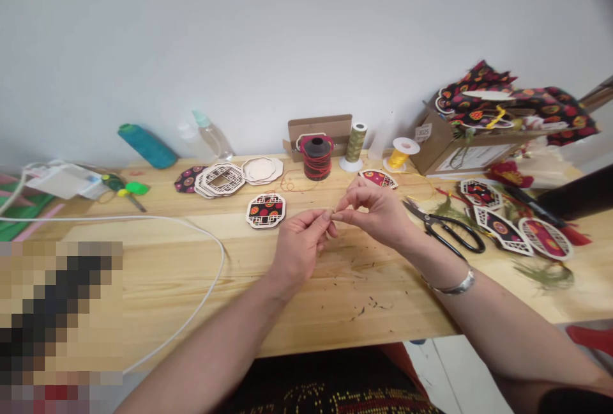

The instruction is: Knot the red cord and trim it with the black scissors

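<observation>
Over the middle of the table, my left hand [304, 238] and my right hand [368, 209] meet fingertip to fingertip. Both are closed in a pinch. Whatever sits between the fingertips is too small to make out. Just left of my left hand lies an octagonal ornament [265, 211] with a pale fretwork frame over dark patterned cloth. Behind my right hand is a fan-shaped ornament [378, 178] with red cloth, partly covered by the hand. Black-handled scissors [450, 230] rest open beside my right wrist.
Along the wall stand a dark red cord spool [317, 157], a green thread cone [354, 145] and a yellow thread spool [398, 156]. Stacked frames [223, 180] lie left. A cardboard box [431, 142] of cloth and several ornaments [502, 230] are right. A white cable [215, 280] loops leftward.
</observation>
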A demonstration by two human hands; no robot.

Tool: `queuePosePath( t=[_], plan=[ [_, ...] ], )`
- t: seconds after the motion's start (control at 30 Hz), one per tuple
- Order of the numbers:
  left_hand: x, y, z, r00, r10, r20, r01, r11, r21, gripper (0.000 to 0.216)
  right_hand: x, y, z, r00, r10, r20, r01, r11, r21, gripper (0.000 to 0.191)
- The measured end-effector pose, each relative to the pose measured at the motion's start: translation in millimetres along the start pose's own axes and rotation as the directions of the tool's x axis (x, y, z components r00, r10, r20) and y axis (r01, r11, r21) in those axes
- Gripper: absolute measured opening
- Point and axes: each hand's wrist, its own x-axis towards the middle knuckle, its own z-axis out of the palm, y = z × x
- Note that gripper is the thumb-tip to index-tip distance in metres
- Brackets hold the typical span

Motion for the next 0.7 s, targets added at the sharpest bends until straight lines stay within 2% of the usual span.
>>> queuePosePath(
  t=[0.2, 0.4, 0.7],
  plan=[
    [1.3, -3.6, -3.9, 0.999, 0.04, 0.017, -0.041, 0.997, 0.071, 0.017, 0.6, 5.3, 2.0, 0.992, 0.124, 0.013, -0.125, 0.986, 0.111, 0.025],
    [1.2, -4.3, -5.3, 0.998, 0.049, 0.032, -0.052, 0.992, 0.114, 0.018, 1.0, 8.4, 3.0, 0.957, 0.264, 0.122, -0.289, 0.91, 0.297, 0.032],
    [0.6, -4.3, -6.0, 0.999, 0.023, 0.046, -0.03, 0.989, 0.145, 0.02, 0.4, 6.0, -0.6, 0.941, 0.263, 0.213, -0.326, 0.87, 0.369, 0.026]
  ],
)
